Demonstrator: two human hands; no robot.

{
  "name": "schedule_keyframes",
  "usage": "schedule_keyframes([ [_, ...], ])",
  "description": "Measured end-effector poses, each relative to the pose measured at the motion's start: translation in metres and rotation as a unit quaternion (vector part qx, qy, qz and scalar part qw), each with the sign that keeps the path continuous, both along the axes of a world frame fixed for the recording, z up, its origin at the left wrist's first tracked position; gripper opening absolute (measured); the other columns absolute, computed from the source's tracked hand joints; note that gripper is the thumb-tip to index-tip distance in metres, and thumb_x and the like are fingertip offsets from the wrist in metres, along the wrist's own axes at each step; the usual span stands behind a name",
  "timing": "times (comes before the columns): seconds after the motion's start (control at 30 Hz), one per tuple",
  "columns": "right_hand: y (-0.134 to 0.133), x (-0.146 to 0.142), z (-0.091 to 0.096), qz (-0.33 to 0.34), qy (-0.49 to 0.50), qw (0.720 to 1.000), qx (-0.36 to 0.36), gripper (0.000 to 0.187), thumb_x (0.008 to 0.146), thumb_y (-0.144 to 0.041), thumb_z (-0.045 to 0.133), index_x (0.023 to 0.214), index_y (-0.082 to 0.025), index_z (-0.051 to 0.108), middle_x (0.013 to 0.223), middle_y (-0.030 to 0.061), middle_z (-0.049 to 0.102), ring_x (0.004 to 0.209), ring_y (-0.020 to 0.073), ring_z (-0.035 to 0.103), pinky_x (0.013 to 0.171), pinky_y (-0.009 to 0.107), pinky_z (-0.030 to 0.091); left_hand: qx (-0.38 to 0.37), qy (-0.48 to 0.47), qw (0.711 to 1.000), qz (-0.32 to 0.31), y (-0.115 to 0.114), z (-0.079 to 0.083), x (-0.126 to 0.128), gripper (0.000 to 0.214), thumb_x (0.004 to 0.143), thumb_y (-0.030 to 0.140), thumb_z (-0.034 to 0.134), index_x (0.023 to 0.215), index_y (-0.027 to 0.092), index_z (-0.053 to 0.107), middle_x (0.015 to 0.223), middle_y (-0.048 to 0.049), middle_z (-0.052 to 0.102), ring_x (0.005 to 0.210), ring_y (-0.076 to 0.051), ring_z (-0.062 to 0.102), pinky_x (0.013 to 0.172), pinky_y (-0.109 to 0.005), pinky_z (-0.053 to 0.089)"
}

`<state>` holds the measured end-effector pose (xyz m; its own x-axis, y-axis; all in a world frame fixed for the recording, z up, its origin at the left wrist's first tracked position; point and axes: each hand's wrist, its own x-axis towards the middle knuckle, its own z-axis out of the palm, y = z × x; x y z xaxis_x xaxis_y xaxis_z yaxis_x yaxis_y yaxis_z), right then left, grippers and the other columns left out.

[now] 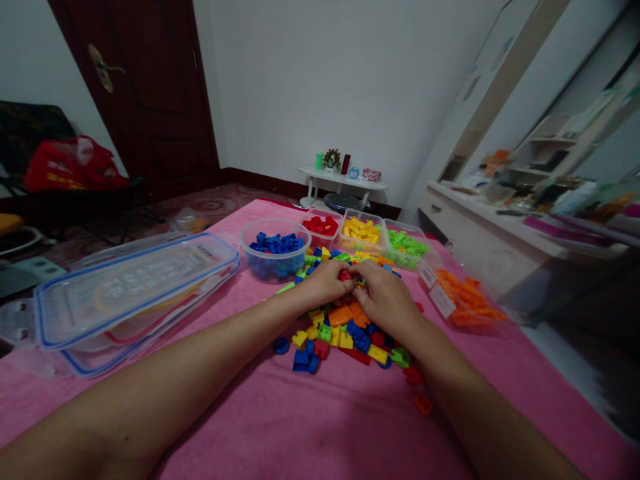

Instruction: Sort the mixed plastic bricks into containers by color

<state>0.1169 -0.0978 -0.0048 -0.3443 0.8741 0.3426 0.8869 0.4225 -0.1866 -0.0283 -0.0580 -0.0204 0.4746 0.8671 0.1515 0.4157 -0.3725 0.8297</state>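
Note:
Over a loose pile of mixed toy building bricks (345, 319), both my hands meet at the fingertips. My left hand (327, 283) is closed, with a red toy brick (345, 274) showing between its thumb and fingers. Curled fingers on my right hand (383, 291) reach down beside the left thumb; what they grip is mostly hidden. Behind the hands stand a round tub of blue bricks (274, 245) and clear boxes of red bricks (320, 225), yellow bricks (361, 229) and green bricks (406, 244). A box of orange bricks (465, 297) is to the right.
Stacked clear lids (145, 280) with coloured seals lie on the left of the pink cloth (300, 427). One orange brick (423, 404) sits apart near my right forearm. Beyond are a low white table (345, 179), a door (145, 87) and a cluttered cabinet (480, 227).

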Motion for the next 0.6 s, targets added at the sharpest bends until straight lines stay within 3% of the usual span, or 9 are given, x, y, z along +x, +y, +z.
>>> schedule_keyframes([
  [0.6, 0.0005, 0.0002, -0.0003, -0.003, -0.007, 1.0, 0.001, 0.03, 0.074, -0.012, 0.048, 0.102, -0.02, 0.057, 0.103, 0.0064, 0.061, 0.095, 0.0199, 0.057, 0.08, 0.03, 0.042, 0.021, 0.007, 1.0, 0.01, 0.0007, -0.0013, 0.0007, 0.013, 0.07, 0.018, 0.051, 0.077, 0.011, 0.06, 0.06, 0.002, 0.056, 0.05, -0.008, 0.05, 0.044, -0.016, 0.037],
])
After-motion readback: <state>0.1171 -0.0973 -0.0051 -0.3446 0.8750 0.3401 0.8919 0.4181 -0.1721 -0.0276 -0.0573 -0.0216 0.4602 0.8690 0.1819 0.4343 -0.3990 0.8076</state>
